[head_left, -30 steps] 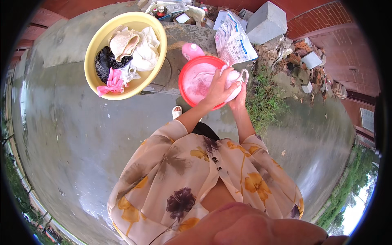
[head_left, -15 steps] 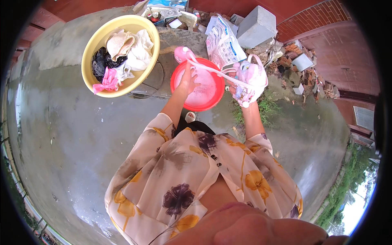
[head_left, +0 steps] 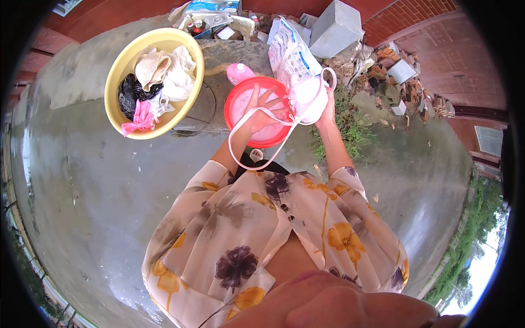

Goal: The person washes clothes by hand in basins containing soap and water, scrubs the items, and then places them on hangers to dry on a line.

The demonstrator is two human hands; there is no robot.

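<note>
A pale pink bra (head_left: pixel 308 99) is held up at the right side of the red basin (head_left: pixel 228 116). Gripping its cup from the right is my right hand (head_left: pixel 328 109), its fingers mostly hidden behind the fabric. One long strap loops down to the left, over my left wrist. Over the basin, my left hand (head_left: pixel 257 113) holds nothing and has its fingers spread. Pinkish, soapy water fills the basin. At its far left rim stands a pink bottle (head_left: pixel 239 73).
A tilted yellow basin (head_left: pixel 111 104) with several garments rests on a wire stand (head_left: pixel 203 112) at the left. Behind the red basin lie a white printed bag (head_left: pixel 295 57) and a grey block (head_left: pixel 336 30). Broken bricks (head_left: pixel 385 56) and weeds (head_left: pixel 345 131) lie to the right.
My right hand has brought the bra left, toward the red basin, and turned it from its floral side to a plain one. The strap now hangs over my left wrist; my left fingers have spread.
</note>
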